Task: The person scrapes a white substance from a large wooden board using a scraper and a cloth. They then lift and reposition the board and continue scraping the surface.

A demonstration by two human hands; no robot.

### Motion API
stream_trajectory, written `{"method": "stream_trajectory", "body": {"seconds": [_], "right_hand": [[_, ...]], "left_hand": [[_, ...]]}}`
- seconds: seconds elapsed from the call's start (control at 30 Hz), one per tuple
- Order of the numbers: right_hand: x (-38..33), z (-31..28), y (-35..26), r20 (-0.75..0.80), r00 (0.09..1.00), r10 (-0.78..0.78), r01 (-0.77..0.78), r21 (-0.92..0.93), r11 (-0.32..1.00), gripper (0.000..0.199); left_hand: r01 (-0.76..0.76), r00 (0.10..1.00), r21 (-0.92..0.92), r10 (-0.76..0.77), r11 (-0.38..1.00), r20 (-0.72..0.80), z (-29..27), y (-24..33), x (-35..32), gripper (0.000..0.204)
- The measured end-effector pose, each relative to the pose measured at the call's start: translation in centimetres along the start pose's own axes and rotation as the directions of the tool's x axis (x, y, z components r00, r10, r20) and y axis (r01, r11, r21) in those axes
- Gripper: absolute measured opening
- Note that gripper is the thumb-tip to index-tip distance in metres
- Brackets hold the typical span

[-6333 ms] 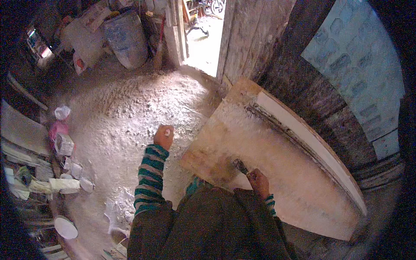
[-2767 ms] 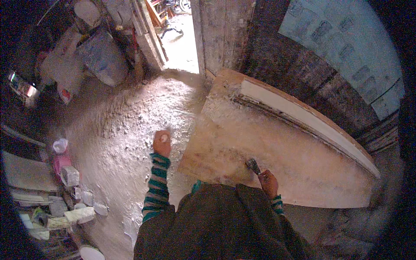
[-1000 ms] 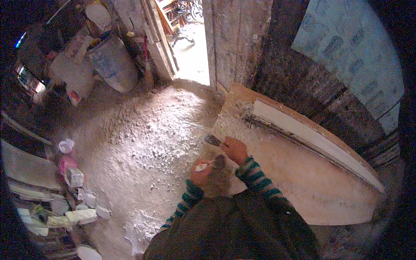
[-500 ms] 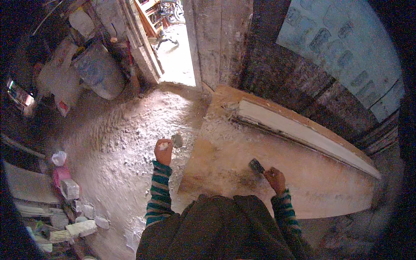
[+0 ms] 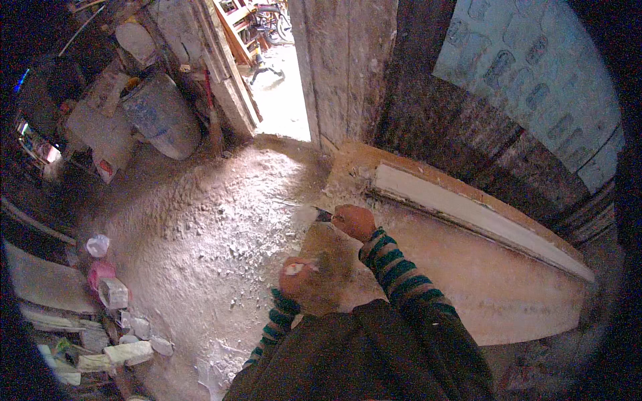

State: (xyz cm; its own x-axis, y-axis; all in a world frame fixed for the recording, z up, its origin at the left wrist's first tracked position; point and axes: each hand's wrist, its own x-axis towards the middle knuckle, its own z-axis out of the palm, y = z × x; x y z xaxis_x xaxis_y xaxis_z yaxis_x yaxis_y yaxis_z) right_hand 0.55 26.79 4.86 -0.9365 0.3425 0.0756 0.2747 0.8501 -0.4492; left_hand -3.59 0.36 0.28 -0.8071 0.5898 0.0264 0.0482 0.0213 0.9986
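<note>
My right hand (image 5: 354,222) is closed around a dark scraper (image 5: 323,215), which points left over the far left edge of a broad tan board (image 5: 461,274). Nearer to me, my left hand (image 5: 299,279) is closed on a small tool whose white handle end (image 5: 293,269) shows in the fist. Motion blurs its other end, beside the board's left edge. A long pale strip (image 5: 468,211) runs along the board's far right side. Striped sleeves cover both my forearms.
Pale crumbs and dust litter the rough floor (image 5: 200,234) on the left. A large grey-blue drum (image 5: 162,115) stands by the bright doorway (image 5: 279,93). Low on the left lie a pink container (image 5: 102,273), a clear box (image 5: 113,293) and white blocks (image 5: 128,353).
My right hand has swung left and away from me with the scraper, to the board's edge. My left hand has come back toward me and right, still gripping its tool. The view has shifted slightly.
</note>
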Motion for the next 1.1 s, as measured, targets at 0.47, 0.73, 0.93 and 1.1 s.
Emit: {"method": "stream_trajectory", "body": {"seconds": [0.47,0.73,0.93,1.1], "right_hand": [[-24.3,-6.3,14.0,-0.129,0.745,0.654,-0.652,0.066,0.756,0.025],[-16.8,-5.9,16.4,-0.078,0.852,0.518,-0.511,0.087,0.855,0.033],[-6.2,-4.7,12.1,0.054,0.888,0.458,-0.457,-0.030,0.889,0.032],[-4.3,-3.6,9.9,0.044,0.950,0.309,-0.309,0.000,0.951,0.033]], "left_hand": [[0.190,0.979,0.081,-0.182,0.978,-0.095,9.2,-4.8,12.0,0.009],[-0.187,0.909,0.042,0.189,0.981,-0.371,-4.4,-4.3,10.8,0.013],[0.018,0.881,-0.112,-0.069,0.994,-0.468,-4.3,-1.3,5.0,0.012],[-0.018,0.919,-0.044,-0.001,0.999,-0.395,-1.2,-1.0,3.6,0.012]]}}
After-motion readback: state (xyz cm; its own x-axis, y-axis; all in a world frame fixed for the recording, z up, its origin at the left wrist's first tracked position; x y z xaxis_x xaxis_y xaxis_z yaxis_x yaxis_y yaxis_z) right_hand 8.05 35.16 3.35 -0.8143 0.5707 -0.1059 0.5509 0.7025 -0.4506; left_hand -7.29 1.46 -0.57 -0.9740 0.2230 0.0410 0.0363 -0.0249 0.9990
